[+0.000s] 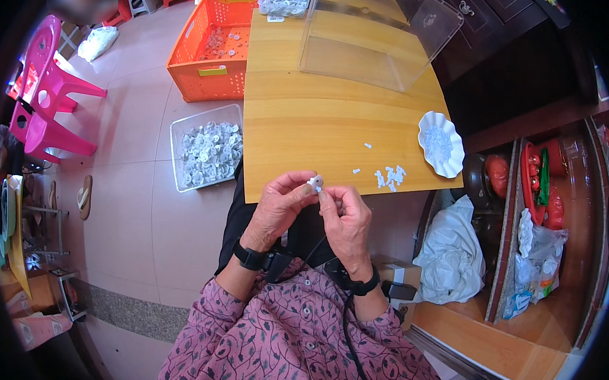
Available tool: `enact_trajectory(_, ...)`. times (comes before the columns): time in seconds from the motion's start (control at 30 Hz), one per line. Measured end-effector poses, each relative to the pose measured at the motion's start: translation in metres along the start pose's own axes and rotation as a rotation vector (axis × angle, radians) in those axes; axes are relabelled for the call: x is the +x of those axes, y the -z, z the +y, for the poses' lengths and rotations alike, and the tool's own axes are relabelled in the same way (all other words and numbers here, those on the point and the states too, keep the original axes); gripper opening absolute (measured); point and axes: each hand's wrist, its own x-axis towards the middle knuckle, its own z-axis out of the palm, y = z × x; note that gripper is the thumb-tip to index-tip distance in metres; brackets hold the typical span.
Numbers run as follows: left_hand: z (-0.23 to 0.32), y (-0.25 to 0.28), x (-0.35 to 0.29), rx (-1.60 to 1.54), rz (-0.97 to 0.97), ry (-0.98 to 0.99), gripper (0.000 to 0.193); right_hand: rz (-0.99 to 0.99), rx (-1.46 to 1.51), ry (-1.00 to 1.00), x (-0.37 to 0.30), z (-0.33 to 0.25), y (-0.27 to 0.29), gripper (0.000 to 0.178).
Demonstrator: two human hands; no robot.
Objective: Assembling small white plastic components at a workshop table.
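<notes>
Just off the near edge of the table, my left hand (277, 202) is closed, pinching a small round whitish plastic part (315, 181) between thumb and fingers. My right hand (347, 217) meets it from the right, with thumb and forefinger closed on a small white plastic piece at the part's lower edge. The fingertips partly hide that contact. Several small white plastic pegs (390, 179) lie loose on the tabletop, in front and to the right of my hands. A white scalloped dish (456, 161) with more small translucent pieces stands near the right edge.
Left of the wooden table (307, 136), a clear bin (177, 158) holds many round clear parts. Behind it stands an orange crate (207, 84) with a few parts inside. A clear plastic box (351, 63) and a bag of parts (284, 0) are at the table's far end.
</notes>
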Motion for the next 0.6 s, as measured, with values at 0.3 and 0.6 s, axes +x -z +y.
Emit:
enact_trajectory(0.3,0.0001,-0.0016,-0.0009,0.059,0.008,-0.006,0.024,0.004,-0.047,-0.01,0.0012,-0.0004,-0.0004,0.009)
enact_trajectory(0.6,0.0026,-0.0036,-0.0025,0.093,0.031,-0.025,0.023,-0.021,-0.053,-0.028,0.0012,-0.0008,-0.0018,0.011)
